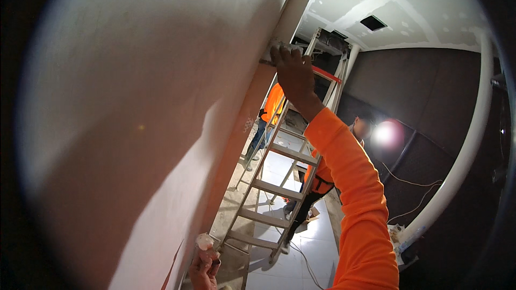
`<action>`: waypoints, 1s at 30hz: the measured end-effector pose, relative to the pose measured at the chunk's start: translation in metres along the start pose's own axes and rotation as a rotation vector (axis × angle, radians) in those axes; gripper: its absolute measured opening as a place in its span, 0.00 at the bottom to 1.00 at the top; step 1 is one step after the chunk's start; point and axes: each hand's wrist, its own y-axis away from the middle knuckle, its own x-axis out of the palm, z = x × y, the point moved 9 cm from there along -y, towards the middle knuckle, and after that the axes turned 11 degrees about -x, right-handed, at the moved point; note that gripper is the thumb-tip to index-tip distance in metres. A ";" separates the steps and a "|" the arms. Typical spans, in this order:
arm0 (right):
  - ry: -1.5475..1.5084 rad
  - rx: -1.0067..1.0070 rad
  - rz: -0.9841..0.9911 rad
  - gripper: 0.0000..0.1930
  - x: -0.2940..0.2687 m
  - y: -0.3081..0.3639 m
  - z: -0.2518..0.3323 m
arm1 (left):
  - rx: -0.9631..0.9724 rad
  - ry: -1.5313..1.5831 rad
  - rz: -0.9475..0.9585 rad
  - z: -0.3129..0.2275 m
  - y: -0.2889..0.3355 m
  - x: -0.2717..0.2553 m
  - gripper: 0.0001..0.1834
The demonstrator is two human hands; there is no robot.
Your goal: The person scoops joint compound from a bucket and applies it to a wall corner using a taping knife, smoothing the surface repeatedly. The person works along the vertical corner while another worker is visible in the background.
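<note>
My right hand (293, 70) is raised to the edge of the smooth pale wall (161, 64), its orange-sleeved arm stretched up from the lower right. Its fingers curl over something greyish at the wall's corner, mostly hidden by the hand, and I cannot make out its kind. Low in the picture, my left hand (204, 271) is closed around a small object topped by a whitish lump (205, 241). The rest of that object is hidden in the fingers. A large shadow falls across the wall.
A metal stepladder (277, 189) stands beyond the wall edge. Behind it are a person in orange (321, 174) and another orange-clad person (273, 104). A thick white pipe (467, 145) curves along the right, near a bright light (388, 134). A cable (306, 260) crosses the floor tiles.
</note>
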 end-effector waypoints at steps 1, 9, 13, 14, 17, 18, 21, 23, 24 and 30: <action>-0.022 -0.013 0.014 0.25 0.000 0.004 0.008 | 0.011 -0.010 0.001 -0.001 -0.002 -0.001 0.26; -0.088 -0.028 0.003 0.27 -0.034 0.021 0.024 | 0.018 0.361 0.344 -0.004 -0.009 0.010 0.29; -0.030 0.074 -0.047 0.24 -0.015 -0.016 -0.036 | 0.138 -0.034 0.202 0.002 -0.016 -0.008 0.26; -0.031 0.092 -0.026 0.23 -0.007 -0.020 -0.043 | 0.122 -0.035 0.150 0.005 -0.019 -0.016 0.26; 0.038 0.055 -0.095 0.24 0.004 -0.023 -0.044 | 0.095 -0.044 0.119 0.008 -0.024 -0.023 0.26; 0.033 0.044 -0.065 0.25 0.012 -0.022 -0.042 | 0.098 -0.055 0.189 0.007 -0.024 -0.016 0.27; 0.015 0.039 -0.075 0.26 0.020 -0.017 -0.034 | 0.074 -0.026 0.099 0.007 -0.019 -0.014 0.27; -0.005 0.024 -0.054 0.28 0.018 -0.012 -0.023 | 0.048 -0.020 0.002 0.007 -0.014 -0.015 0.27; -0.014 0.018 -0.055 0.28 0.012 -0.007 -0.016 | 0.035 -0.036 -0.016 0.008 -0.012 -0.014 0.27; -0.245 -0.049 0.067 0.25 -0.016 0.014 0.014 | -0.021 -0.034 -0.153 0.014 -0.020 -0.022 0.28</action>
